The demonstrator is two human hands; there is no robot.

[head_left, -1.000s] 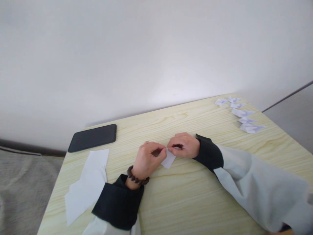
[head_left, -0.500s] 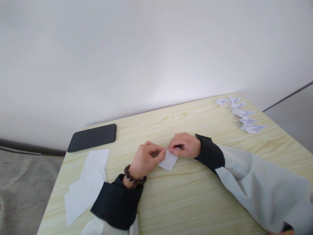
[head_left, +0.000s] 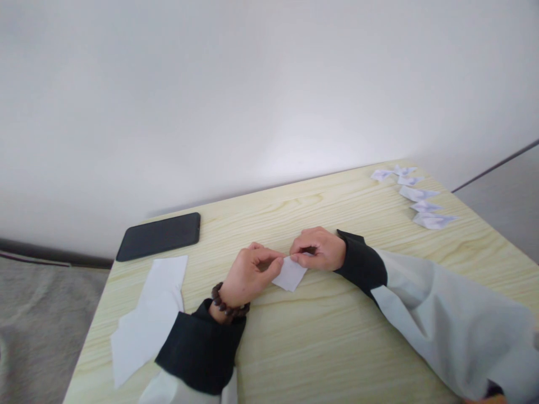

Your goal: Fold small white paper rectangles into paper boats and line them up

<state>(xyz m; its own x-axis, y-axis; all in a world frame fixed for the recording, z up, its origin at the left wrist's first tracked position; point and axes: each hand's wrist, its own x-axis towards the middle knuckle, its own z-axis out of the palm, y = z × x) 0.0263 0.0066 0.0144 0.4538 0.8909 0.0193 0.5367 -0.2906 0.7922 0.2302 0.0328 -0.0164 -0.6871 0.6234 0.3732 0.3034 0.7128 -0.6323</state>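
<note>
Between my hands is a small piece of white paper (head_left: 291,275), folded into a roughly square shape, near the middle of the table. My left hand (head_left: 251,272), with a dark bead bracelet at the wrist, pinches its upper left edge between thumb and forefinger. At the upper right edge, my right hand (head_left: 319,248) pinches the same paper with thumb and index finger. Both hands rest low over the tabletop, fingertips a little apart. The paper's far edge is partly hidden by the fingers.
A black phone (head_left: 160,237) lies at the table's back left. Nearer on the left are overlapping white paper sheets (head_left: 147,320). Several folded paper figures (head_left: 418,194) stand in a row at the back right. Behind the wooden table (head_left: 337,342) rises a white wall (head_left: 261,84).
My left fingertips have shifted slightly left along the paper's upper edge, away from the right hand. My right hand has hardly moved.
</note>
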